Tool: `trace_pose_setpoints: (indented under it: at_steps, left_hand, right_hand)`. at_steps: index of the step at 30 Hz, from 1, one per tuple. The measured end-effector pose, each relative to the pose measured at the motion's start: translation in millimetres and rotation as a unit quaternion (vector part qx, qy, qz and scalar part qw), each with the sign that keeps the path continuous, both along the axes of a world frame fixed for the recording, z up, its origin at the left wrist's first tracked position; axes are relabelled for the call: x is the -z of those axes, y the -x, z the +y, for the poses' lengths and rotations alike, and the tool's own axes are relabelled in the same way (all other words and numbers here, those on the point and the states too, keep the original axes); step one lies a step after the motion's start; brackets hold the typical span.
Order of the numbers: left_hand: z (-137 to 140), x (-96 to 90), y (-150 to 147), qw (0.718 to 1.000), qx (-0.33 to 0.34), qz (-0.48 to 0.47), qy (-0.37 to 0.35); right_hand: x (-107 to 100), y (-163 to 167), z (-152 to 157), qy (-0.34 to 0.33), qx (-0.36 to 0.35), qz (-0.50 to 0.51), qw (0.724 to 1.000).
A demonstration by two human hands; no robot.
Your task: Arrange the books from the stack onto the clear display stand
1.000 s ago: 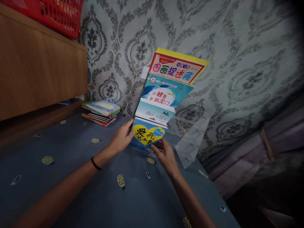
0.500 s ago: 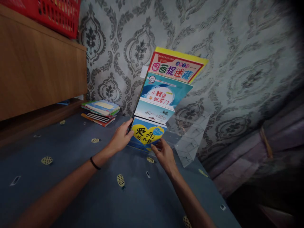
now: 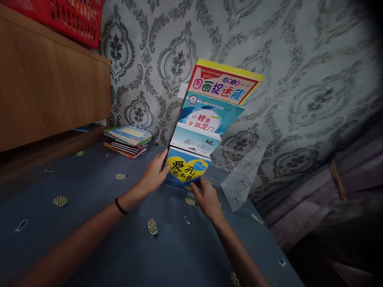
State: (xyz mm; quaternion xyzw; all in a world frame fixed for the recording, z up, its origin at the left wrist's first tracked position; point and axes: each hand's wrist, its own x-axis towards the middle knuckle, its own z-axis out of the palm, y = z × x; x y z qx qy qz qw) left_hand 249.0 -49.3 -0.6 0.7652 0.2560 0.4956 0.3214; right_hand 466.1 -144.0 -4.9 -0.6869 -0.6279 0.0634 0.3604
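Bright rectangular paperbacks [image 3: 223, 111] stand in the clear plastic tiered rack [image 3: 241, 181], right of the low multicoloured book stack [image 3: 128, 139] and before the grey patterned wall [image 3: 284, 79]

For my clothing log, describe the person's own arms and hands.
The left hand and right hand are ungloved. A thin black band circles the left wrist; none shows on the right. Both forearms are bare where visible.

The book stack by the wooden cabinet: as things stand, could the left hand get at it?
Probably yes: only patterned cloth shows between the left hand and the book stack, though the hand would first have to leave the blue-and-yellow book's left edge.
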Motion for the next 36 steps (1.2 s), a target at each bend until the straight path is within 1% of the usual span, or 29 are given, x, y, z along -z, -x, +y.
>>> trace_pose_setpoints:
  at_steps: [4,6,11,15,18,23,26,28,36]
  left_hand:
    - [-3,-2.8,0,0.999,0.005,-0.002,0.039]
    - [-5,-3.5,0,0.999,0.007,-0.004,0.042]
    - [-5,-3.9,-2,0.999,0.001,-0.010,0.034]
    - [-7,-7.1,-2,0.999,-0.009,0.002,0.036]
    - [-9,-9.7,-1,0.999,-0.013,0.013,0.030]
    - [-13,-7.7,-1,0.998,-0.054,0.040,-0.008]
    - [-14,-4.2,-2,0.995,-0.083,0.057,-0.003]
    - [-13,-2.6,-2,0.994,-0.092,0.063,0.003]
    - [-11,-5.4,0,0.996,-0.067,0.066,-0.005]
  right_hand:
    - [4,-2,2,0.012,-0.004,0.024,1.000]
    - [6,-4,3,0.016,-0.003,0.027,0.999]
    - [10,-7,4,0.017,0.003,-0.014,1.000]
    - [7,-10,3,0.018,-0.011,-0.020,1.000]
    - [5,-11,2,0.019,-0.003,-0.048,0.999]
    - [5,-8,-1,0.034,0.023,-0.058,0.997]
    - [5,-6,-2,0.035,0.027,-0.051,0.998]
    - [4,-5,-1,0.037,0.023,-0.045,0.998]
    - [2,-8,1,0.036,0.011,-0.040,0.998]
